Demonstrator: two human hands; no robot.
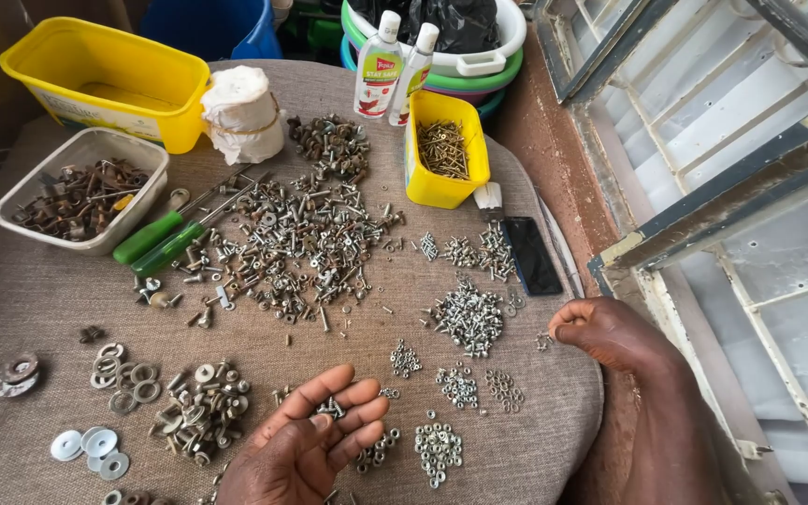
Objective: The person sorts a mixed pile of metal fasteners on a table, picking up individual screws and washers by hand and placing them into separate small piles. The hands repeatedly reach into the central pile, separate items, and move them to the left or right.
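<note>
A round table (39,309) covered in brownish cloth fills most of the frame, and it is crowded. At the upper left stand a yellow tub (105,79) and, below it, a white tray (81,192) full of rusty fittings. A wad of white cloth (240,112) sits beside the tub. Two green-handled screwdrivers (161,241) lie slanted left of centre, touching the edge of a big loose heap of mixed bolts and nuts (296,238). Top centre, two white squeeze bottles (395,65) stand behind a small yellow box of screws (443,150). A dark phone (530,254) lies right of centre near the table's edge. Sorted little piles run across the lower half: shiny screws (469,318), small nuts (439,449), grey washers (123,379), flat white washers (91,447).

At the bottom centre the left hand (306,444) lies palm up, fingers loosely spread and slightly curled, cradling a few small screws (331,408) on the fingers. They are tiny, dull silver, lying loose rather than pinched.

The right hand (605,332), at the right edge of the table, is curled into a loose fist resting on the cloth; whether it holds anything I cannot tell. It sits well apart from the screws in the other palm.
</note>
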